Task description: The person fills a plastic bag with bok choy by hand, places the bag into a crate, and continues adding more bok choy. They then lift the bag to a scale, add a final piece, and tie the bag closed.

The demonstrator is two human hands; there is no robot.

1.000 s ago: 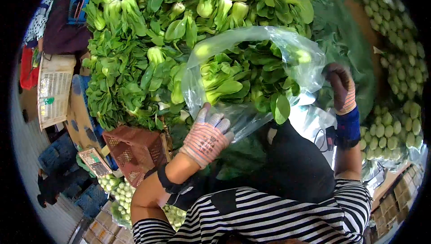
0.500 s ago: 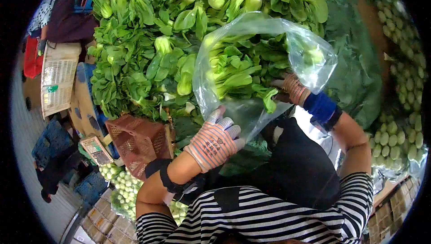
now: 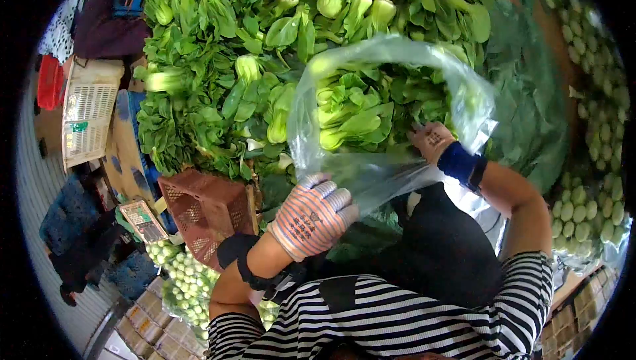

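A clear plastic bag (image 3: 371,173) is spread with its mouth wide, and leafy green vegetables (image 3: 348,118) show inside its rim. My left hand (image 3: 313,217), in a striped glove, has its fingers closed on the bag's near left edge. My right hand (image 3: 432,140), gloved with a blue cuff, is at the bag's right side beside the leaves; its fingertips are partly hidden among leaves and plastic. A large heap of the same greens (image 3: 192,88) lies beyond and left of the bag.
A brown plastic crate (image 3: 205,211) stands at left, near a white basket (image 3: 93,108). Bagged pale green vegetables (image 3: 580,211) line the right side. Green sheeting (image 3: 530,95) covers the area right of the heap. A person in dark clothes (image 3: 83,254) is at far left.
The small leafy piece by my right hand no longer hangs over the bag's near edge. My right hand has shifted slightly, and the bag's far rim sits lower in view.
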